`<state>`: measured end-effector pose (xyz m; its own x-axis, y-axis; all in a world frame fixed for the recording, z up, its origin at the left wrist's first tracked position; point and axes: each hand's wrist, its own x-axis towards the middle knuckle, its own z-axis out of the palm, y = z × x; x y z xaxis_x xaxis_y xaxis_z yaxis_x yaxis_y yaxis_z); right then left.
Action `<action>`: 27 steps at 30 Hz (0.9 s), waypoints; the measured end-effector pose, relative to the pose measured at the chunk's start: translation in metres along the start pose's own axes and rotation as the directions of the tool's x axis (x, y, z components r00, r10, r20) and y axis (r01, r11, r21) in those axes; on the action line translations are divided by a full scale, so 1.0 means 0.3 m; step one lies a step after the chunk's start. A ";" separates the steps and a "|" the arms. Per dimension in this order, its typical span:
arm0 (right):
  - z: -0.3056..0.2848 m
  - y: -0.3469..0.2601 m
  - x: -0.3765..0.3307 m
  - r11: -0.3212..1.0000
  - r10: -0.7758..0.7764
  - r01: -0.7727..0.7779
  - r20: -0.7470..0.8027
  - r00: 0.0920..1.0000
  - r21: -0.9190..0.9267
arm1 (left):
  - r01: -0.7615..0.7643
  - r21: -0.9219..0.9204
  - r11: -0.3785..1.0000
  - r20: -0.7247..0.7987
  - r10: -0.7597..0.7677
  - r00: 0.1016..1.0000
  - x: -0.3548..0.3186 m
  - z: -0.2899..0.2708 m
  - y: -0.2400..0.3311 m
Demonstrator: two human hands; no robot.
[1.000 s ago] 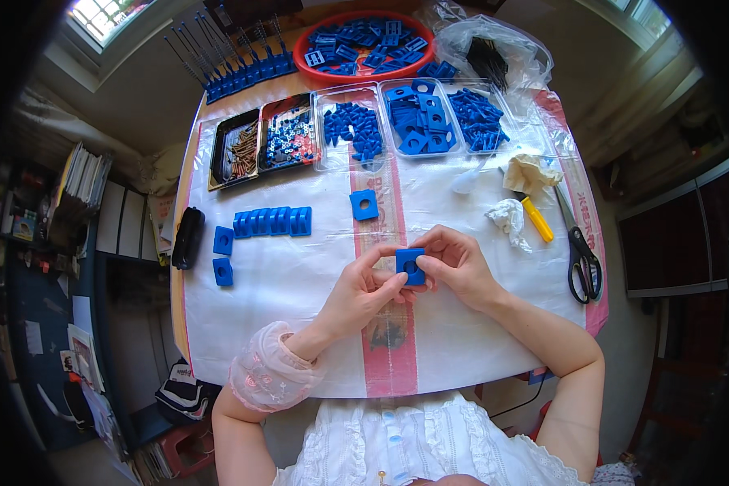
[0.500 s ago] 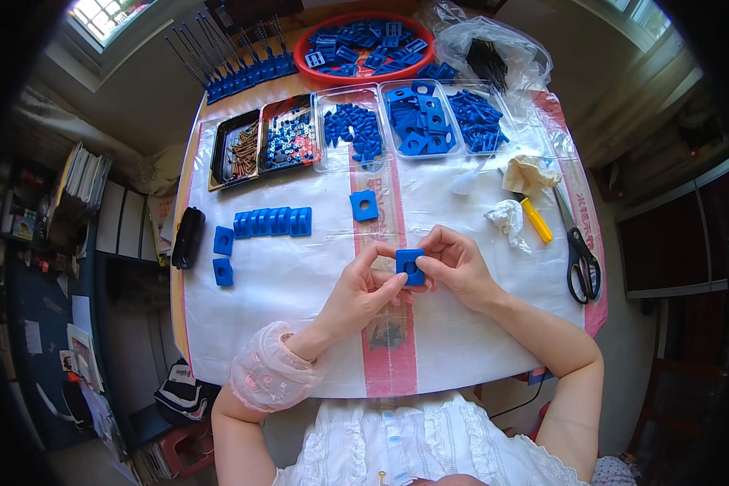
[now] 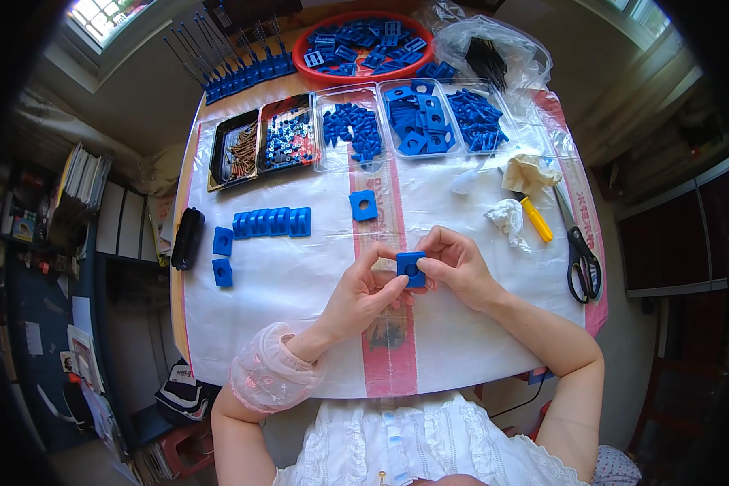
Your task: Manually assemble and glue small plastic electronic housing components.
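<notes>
- Holding one blue holed block (image 3: 405,258): left hand (image 3: 360,292) pinching its lower left, right hand (image 3: 459,277) at its right edge, fingers nearly closed.
- Location: just in front of me, over the white-covered worktop (image 3: 292,279).
- Progress (my judgement): row of blue pieces (image 3: 272,222) looks finished; held one probably unfinished, loose holed piece (image 3: 356,207) likely left.
- Orientation: holed face toward me; long axis seems to run away from me.

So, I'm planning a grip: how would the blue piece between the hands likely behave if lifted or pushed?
The blue piece is probably stiff: its edges look straight between the left hand and right hand. It may be light, being small enough to pinch. Its squarish shape suggests sliding rather than rolling.
</notes>
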<state>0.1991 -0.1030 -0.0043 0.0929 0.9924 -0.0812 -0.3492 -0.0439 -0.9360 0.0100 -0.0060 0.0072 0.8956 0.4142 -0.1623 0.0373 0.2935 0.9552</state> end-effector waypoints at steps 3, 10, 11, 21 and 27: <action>-0.001 0.001 0.000 1.000 0.014 -0.014 0.001 1.000 0.005 | -0.004 -0.008 1.000 -0.004 0.004 1.000 0.000 0.001 -0.005; 0.002 -0.007 -0.001 1.000 0.029 -0.029 -0.003 1.000 0.000 | 0.001 0.005 1.000 -0.003 -0.001 1.000 -0.002 0.002 0.004; 0.005 -0.010 -0.001 0.999 0.033 -0.033 -0.007 0.999 -0.006 | 0.005 0.008 1.000 -0.008 -0.005 1.000 -0.003 0.003 0.007; -0.003 0.000 -0.004 0.999 0.033 -0.033 0.019 0.999 -0.038 | -0.004 0.063 0.998 -0.003 0.004 1.000 -0.009 0.016 0.029; -0.006 0.002 -0.004 0.999 0.025 -0.025 0.025 0.999 -0.026 | -0.018 0.071 0.997 -0.003 0.018 1.000 -0.008 0.015 0.025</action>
<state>0.2003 -0.1044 -0.0054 0.0605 0.9935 -0.0964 -0.3273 -0.0715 -0.9422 0.0100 -0.0086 0.0159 0.8949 0.4218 -0.1458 0.0527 0.2245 0.9730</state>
